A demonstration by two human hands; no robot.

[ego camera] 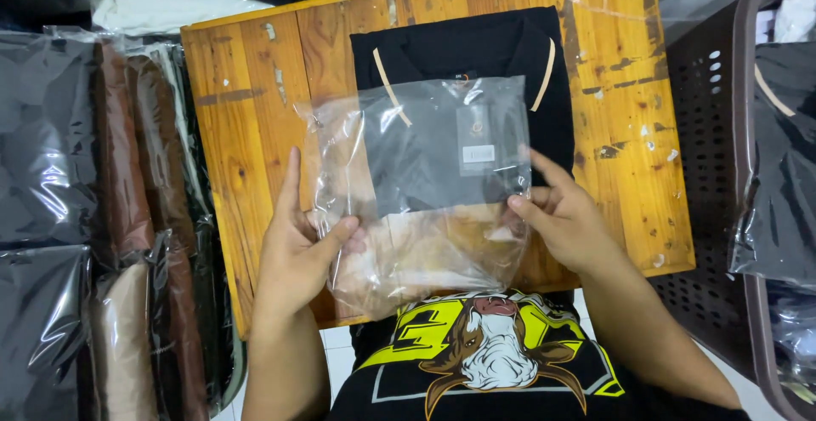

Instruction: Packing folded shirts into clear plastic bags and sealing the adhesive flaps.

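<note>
1. The left hand (297, 247) holds the left edge of a clear plastic bag (425, 191); the thumb lies on top of the film and the fingers point toward the far edge of the bench (238, 132).
2. The right hand (565, 221) holds the right edge of the same bag, with the thumb and the fingers closed on the film. Both hands are therefore closed on the bag, not wide open.
3. The bag is over the near half of the bench, a little toward the near edge. Its far part covers the lower part of a folded black shirt (476, 55).
4. The shirt lies flat in the middle of the bench, toward the far edge. It has a collar with thin beige lines, and a small tag (478, 136) shows through the film.
5. I judge the bag as very light, thin and slippery. It wrinkles easily and has no stiffness, so it is better to hold it at the two side edges, near the opening.
6. The shirt looks soft and light. It may lose its fold if it is lifted from one corner only; holding both sides seems safer.
7. Beside the left edge of the bench stand packed garments (127, 217) in brown, cream and dark colours.
8. Beside the right edge stands a brown basket (722, 132) with more bagged dark clothes.
</note>
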